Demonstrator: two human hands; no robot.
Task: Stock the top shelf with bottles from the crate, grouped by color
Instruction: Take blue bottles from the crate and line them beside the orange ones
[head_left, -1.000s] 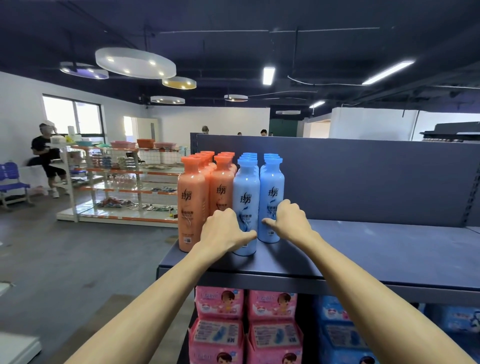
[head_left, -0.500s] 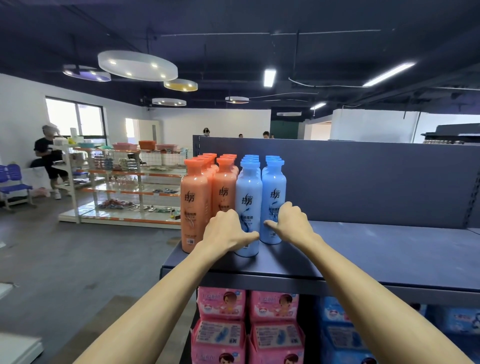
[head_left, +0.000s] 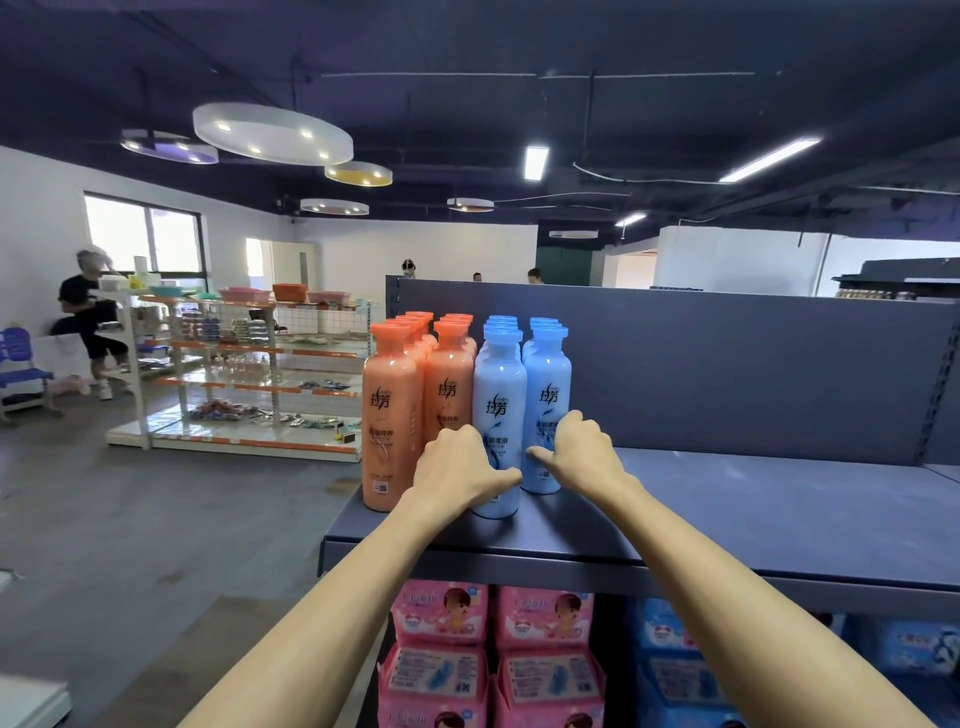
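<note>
Most of the view is being taken up by the dark top shelf (head_left: 753, 519). Two files of orange bottles (head_left: 389, 415) and two files of blue bottles (head_left: 501, 332) are being kept together at its left end, colour beside colour; the crate is not being shown. The left blue bottle (head_left: 498, 384), standing nearest the front edge, is being gripped low down by the left hand (head_left: 457, 467), thumb laid across its front. The right blue bottle (head_left: 548, 374) just beside it is being clasped by the right hand (head_left: 584, 452), fingers curled round its far side. By the look of it, both are being seated into their files. This is being done best with the bottles held low and slid back upright until the fronts are being lined up, labels outward, without the orange file being nudged. Against the frame a second earlier almost nothing is being altered: both grips are being kept in place, and only the view is being shifted slightly.
</note>
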